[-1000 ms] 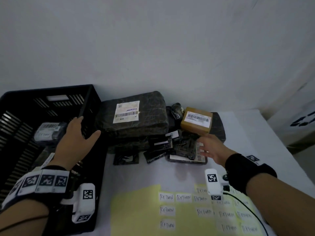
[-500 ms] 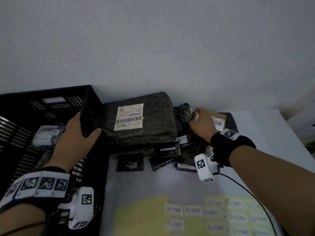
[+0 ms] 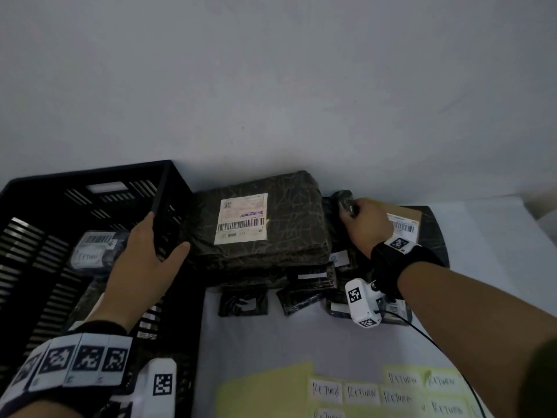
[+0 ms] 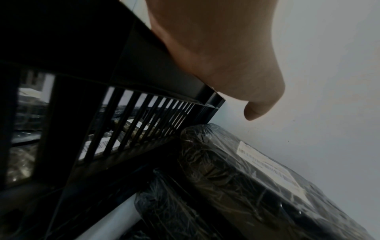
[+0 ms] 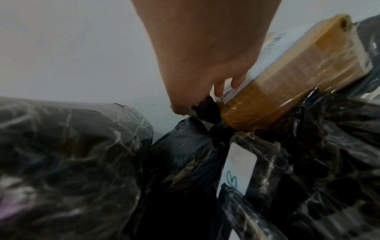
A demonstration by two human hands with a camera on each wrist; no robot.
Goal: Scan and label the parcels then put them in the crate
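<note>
A second ago the right hand (image 3: 366,224) hovered low over the small flat packets at the front of the pile; it has since travelled to the back of the table (image 3: 301,342) and closed its fingertips on a small dark plastic-wrapped parcel (image 3: 343,202) wedged between the large black film-wrapped parcel with the white shipping label (image 3: 259,224) and the brown cardboard box with a barcode label (image 3: 405,223). The right wrist view shows thumb and fingers (image 5: 236,82) pinching the dark bundle just beside the box's corner, though whether it has lifted clear of its neighbours cannot be told. The left hand (image 3: 144,267) has not moved: it rests on the rim of the black slatted plastic crate (image 3: 90,176), fingers fairly straight inside the wall and thumb outside, steadying rather than carrying. Inside the crate lies a clear-wrapped parcel already marked "RETURN" (image 3: 96,251), so at least one item is done. The yellow sheet of handwritten "RETURN" stickers (image 3: 361,393) waits near the front edge. This reads as picking the next parcel; scanning and labelling it are yet to come, and no scanner can be made out.
</note>
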